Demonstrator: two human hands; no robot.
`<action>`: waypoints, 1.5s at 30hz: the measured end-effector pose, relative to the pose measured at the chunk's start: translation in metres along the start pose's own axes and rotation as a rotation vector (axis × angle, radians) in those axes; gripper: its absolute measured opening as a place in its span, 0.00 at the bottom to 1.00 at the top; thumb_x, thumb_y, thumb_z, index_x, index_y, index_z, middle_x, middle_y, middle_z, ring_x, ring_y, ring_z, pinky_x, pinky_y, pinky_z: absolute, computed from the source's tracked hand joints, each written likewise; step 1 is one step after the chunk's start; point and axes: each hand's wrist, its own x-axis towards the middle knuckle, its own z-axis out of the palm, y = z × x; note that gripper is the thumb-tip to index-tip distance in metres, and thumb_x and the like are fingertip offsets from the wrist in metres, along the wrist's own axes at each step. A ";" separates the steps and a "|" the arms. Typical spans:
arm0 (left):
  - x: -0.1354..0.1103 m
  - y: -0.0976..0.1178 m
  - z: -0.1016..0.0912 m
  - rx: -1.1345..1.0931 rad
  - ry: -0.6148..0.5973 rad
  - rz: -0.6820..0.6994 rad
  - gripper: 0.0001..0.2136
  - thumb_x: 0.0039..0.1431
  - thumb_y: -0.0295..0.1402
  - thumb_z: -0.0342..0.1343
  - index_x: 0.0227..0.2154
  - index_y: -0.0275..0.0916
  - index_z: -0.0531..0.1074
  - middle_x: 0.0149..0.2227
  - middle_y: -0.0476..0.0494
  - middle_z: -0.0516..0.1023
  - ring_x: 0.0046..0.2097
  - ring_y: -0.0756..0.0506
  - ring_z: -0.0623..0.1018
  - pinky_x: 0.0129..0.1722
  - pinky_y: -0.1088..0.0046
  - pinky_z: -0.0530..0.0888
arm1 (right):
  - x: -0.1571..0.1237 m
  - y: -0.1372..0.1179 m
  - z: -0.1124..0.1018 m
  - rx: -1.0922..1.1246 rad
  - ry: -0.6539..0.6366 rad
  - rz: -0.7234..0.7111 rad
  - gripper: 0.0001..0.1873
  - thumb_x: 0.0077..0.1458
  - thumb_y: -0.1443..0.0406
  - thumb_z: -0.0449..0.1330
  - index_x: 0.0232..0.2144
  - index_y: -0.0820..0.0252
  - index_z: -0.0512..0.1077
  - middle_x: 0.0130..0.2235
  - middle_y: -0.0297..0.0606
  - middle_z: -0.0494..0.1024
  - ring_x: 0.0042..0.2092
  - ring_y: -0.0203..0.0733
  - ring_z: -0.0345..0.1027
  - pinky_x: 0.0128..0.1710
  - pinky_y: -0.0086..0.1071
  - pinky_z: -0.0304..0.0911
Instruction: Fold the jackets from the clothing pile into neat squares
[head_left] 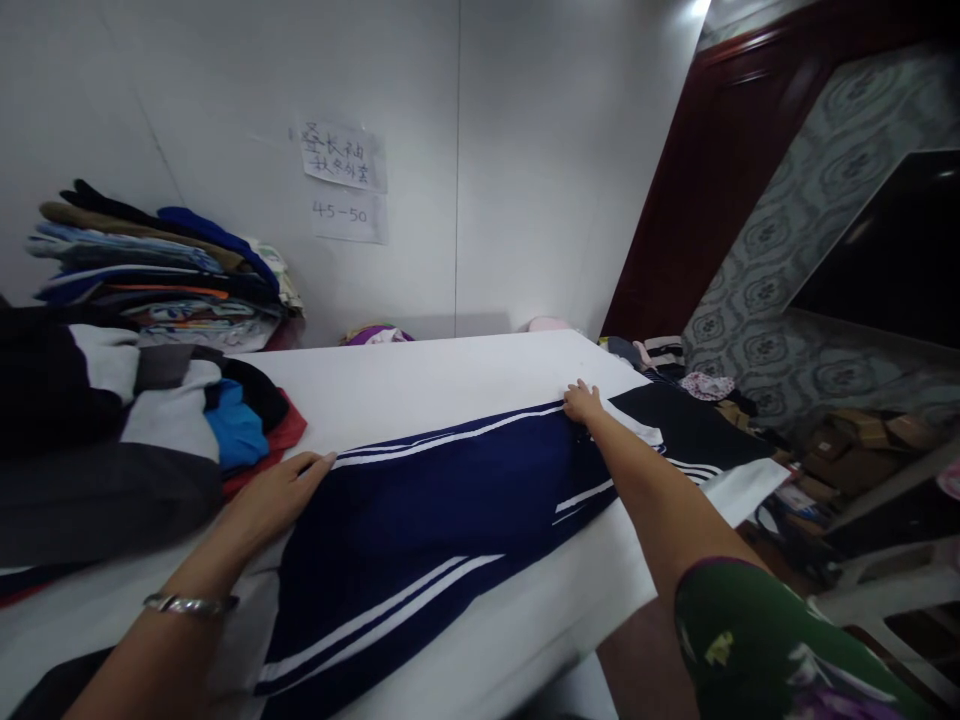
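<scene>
A navy garment with white stripes [435, 510] lies stretched along a white table [420, 375]. My left hand [274, 495] rests flat on its near left edge, fingers together and extended, a silver bracelet on the wrist. My right hand [583, 402] reaches far across and presses on the garment's far end, fingers spread flat. A black part with white stripes [690, 430] continues past that hand to the table's right edge.
A loose heap of dark, white, blue and red clothes [127, 420] lies at the left. Behind it a folded stack [161, 265] stands against the wall under paper notes [343, 180]. Boxes and clutter [847, 450] fill the floor at the right.
</scene>
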 end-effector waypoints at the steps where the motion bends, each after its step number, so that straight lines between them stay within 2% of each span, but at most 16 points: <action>1: 0.000 -0.001 -0.001 -0.017 -0.040 0.009 0.18 0.57 0.44 0.41 0.34 0.41 0.74 0.42 0.43 0.80 0.45 0.42 0.77 0.46 0.69 0.70 | 0.000 0.004 -0.001 -0.009 0.020 0.001 0.20 0.58 0.69 0.48 0.50 0.58 0.70 0.62 0.43 0.62 0.67 0.51 0.37 0.63 0.55 0.35; 4: 0.002 -0.005 -0.003 0.005 -0.164 -0.035 0.20 0.57 0.47 0.40 0.36 0.41 0.72 0.41 0.42 0.80 0.43 0.41 0.77 0.44 0.68 0.70 | -0.002 0.013 -0.001 -0.014 0.083 0.058 0.21 0.59 0.71 0.45 0.52 0.61 0.68 0.62 0.48 0.61 0.67 0.53 0.37 0.62 0.56 0.35; 6: 0.003 -0.004 -0.003 0.099 -0.206 -0.109 0.19 0.57 0.46 0.41 0.38 0.40 0.72 0.41 0.40 0.79 0.43 0.39 0.78 0.42 0.66 0.70 | -0.003 0.016 0.002 0.004 0.092 0.104 0.20 0.59 0.71 0.45 0.51 0.62 0.68 0.59 0.50 0.64 0.65 0.54 0.44 0.60 0.55 0.42; 10: 0.001 0.002 0.000 0.258 -0.213 -0.213 0.18 0.57 0.42 0.42 0.41 0.40 0.71 0.45 0.36 0.78 0.45 0.36 0.78 0.41 0.63 0.70 | -0.003 0.014 0.012 0.069 0.062 0.157 0.18 0.61 0.69 0.46 0.49 0.60 0.69 0.53 0.50 0.70 0.57 0.51 0.59 0.52 0.45 0.58; 15: -0.003 0.007 0.005 0.324 -0.187 -0.254 0.20 0.58 0.43 0.41 0.47 0.40 0.69 0.45 0.33 0.78 0.46 0.35 0.78 0.42 0.62 0.70 | 0.003 0.017 0.010 0.140 0.031 0.191 0.18 0.61 0.64 0.47 0.49 0.57 0.70 0.52 0.47 0.72 0.54 0.50 0.64 0.50 0.44 0.61; 17: -0.005 0.007 0.007 0.321 -0.184 -0.252 0.20 0.58 0.42 0.41 0.47 0.40 0.68 0.45 0.32 0.78 0.45 0.35 0.78 0.41 0.62 0.70 | 0.003 0.015 0.003 0.159 0.038 0.192 0.19 0.61 0.61 0.48 0.52 0.56 0.69 0.57 0.46 0.68 0.57 0.51 0.61 0.52 0.45 0.60; 20: -0.006 0.007 0.009 0.316 -0.156 -0.263 0.20 0.58 0.43 0.41 0.46 0.40 0.69 0.44 0.32 0.78 0.45 0.34 0.78 0.41 0.61 0.70 | -0.002 0.003 -0.001 0.166 0.109 0.171 0.26 0.63 0.55 0.46 0.60 0.54 0.60 0.66 0.45 0.53 0.66 0.54 0.45 0.59 0.52 0.51; 23: -0.006 0.008 0.010 0.314 -0.133 -0.271 0.20 0.57 0.43 0.42 0.46 0.39 0.69 0.45 0.31 0.78 0.46 0.33 0.77 0.41 0.60 0.70 | -0.015 -0.015 0.007 0.161 0.083 0.028 0.28 0.65 0.52 0.41 0.63 0.52 0.55 0.68 0.40 0.47 0.68 0.50 0.35 0.62 0.53 0.42; 25: -0.006 0.009 0.011 0.301 -0.123 -0.279 0.20 0.57 0.43 0.43 0.47 0.39 0.69 0.46 0.31 0.78 0.47 0.33 0.77 0.42 0.61 0.70 | -0.024 -0.025 0.016 0.155 -0.015 -0.055 0.29 0.64 0.50 0.40 0.63 0.51 0.55 0.68 0.39 0.50 0.68 0.48 0.37 0.63 0.53 0.39; 29: -0.008 0.005 0.010 0.212 -0.087 -0.299 0.20 0.56 0.44 0.46 0.47 0.40 0.70 0.48 0.34 0.77 0.49 0.35 0.76 0.43 0.63 0.70 | -0.032 -0.031 0.018 0.151 -0.120 -0.065 0.30 0.63 0.48 0.40 0.62 0.51 0.57 0.67 0.40 0.53 0.68 0.50 0.41 0.62 0.57 0.39; 32: -0.010 -0.001 0.008 0.142 -0.024 -0.315 0.21 0.53 0.48 0.50 0.44 0.40 0.71 0.46 0.35 0.78 0.48 0.35 0.76 0.42 0.64 0.69 | -0.039 -0.042 0.003 0.159 -0.071 -0.068 0.31 0.63 0.48 0.40 0.63 0.53 0.55 0.67 0.44 0.51 0.68 0.54 0.39 0.61 0.59 0.40; 35: -0.012 -0.011 0.010 0.097 0.031 -0.365 0.25 0.50 0.53 0.53 0.44 0.39 0.71 0.48 0.33 0.76 0.48 0.34 0.75 0.42 0.64 0.69 | -0.063 -0.068 -0.003 0.203 0.058 -0.216 0.30 0.63 0.48 0.41 0.64 0.50 0.54 0.68 0.41 0.48 0.69 0.52 0.35 0.62 0.57 0.38; 37: -0.013 -0.017 0.013 0.054 0.059 -0.372 0.29 0.48 0.56 0.53 0.46 0.37 0.70 0.51 0.31 0.74 0.50 0.35 0.74 0.44 0.64 0.68 | -0.084 -0.086 0.003 0.218 0.038 -0.347 0.29 0.63 0.49 0.42 0.63 0.48 0.55 0.68 0.39 0.50 0.69 0.50 0.37 0.63 0.55 0.38; 39: -0.014 -0.022 0.017 0.016 0.082 -0.354 0.33 0.48 0.57 0.53 0.48 0.35 0.69 0.53 0.29 0.72 0.53 0.34 0.72 0.47 0.64 0.67 | -0.102 -0.100 0.013 0.203 -0.029 -0.406 0.29 0.63 0.49 0.43 0.63 0.47 0.56 0.67 0.39 0.52 0.68 0.49 0.40 0.63 0.54 0.39; 42: -0.015 -0.026 0.017 -0.088 0.086 -0.344 0.35 0.49 0.57 0.52 0.51 0.32 0.68 0.55 0.26 0.70 0.57 0.32 0.69 0.51 0.63 0.64 | -0.114 -0.106 0.026 0.188 -0.052 -0.397 0.28 0.64 0.50 0.43 0.63 0.48 0.56 0.67 0.38 0.52 0.68 0.48 0.41 0.63 0.53 0.40; 45: -0.018 -0.029 0.013 -0.337 0.086 -0.415 0.32 0.51 0.56 0.51 0.47 0.31 0.70 0.52 0.28 0.73 0.54 0.32 0.71 0.50 0.63 0.64 | -0.113 -0.103 0.030 0.192 -0.038 -0.386 0.28 0.64 0.50 0.42 0.63 0.48 0.56 0.67 0.38 0.52 0.68 0.47 0.41 0.64 0.53 0.39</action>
